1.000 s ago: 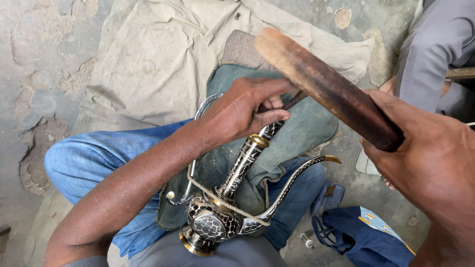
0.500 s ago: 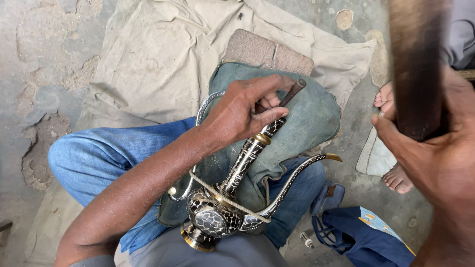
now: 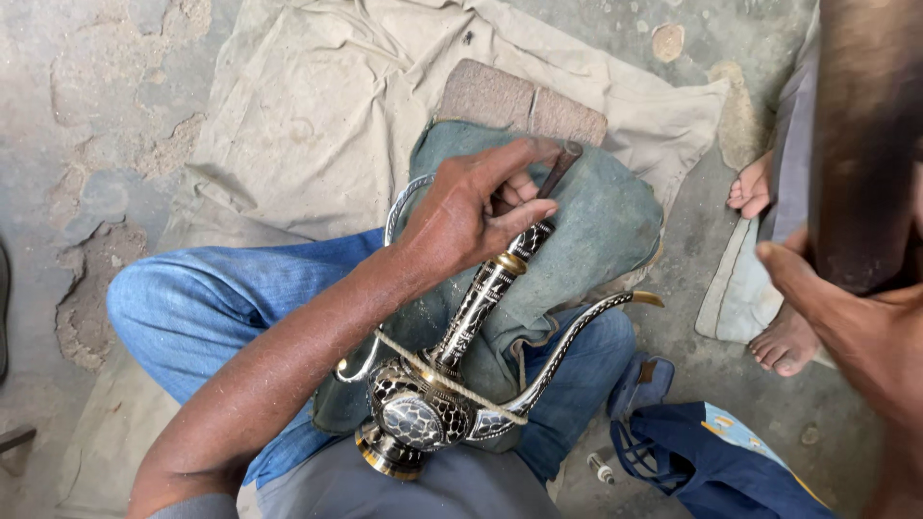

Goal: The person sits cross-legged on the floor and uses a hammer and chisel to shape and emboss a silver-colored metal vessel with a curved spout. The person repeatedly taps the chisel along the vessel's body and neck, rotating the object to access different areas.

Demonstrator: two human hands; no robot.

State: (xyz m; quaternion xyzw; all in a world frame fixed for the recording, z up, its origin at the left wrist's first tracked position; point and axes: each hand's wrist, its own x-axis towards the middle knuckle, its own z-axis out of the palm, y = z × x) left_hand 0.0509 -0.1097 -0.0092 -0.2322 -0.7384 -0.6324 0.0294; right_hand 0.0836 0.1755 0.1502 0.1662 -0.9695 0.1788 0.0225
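Two bare hands were in view. The left hand was closed around the upper neck of an ornate black-and-silver metal ewer with a brass collar, a long curved spout and a looped handle, and it pressed a thin dark metal punch against the neck with thumb and fingers. That ewer lay tilted across the person's lap in blue jeans, its round body low and near the camera, its neck resting on a folded grey-green cloth pad. The right hand was clenched on a thick dark wooden mallet — raised, blurred, well apart from the ewer. A beige canvas sheet covered the cracked concrete floor. A second person's bare feet stood beside the pad — near a dark blue bag.
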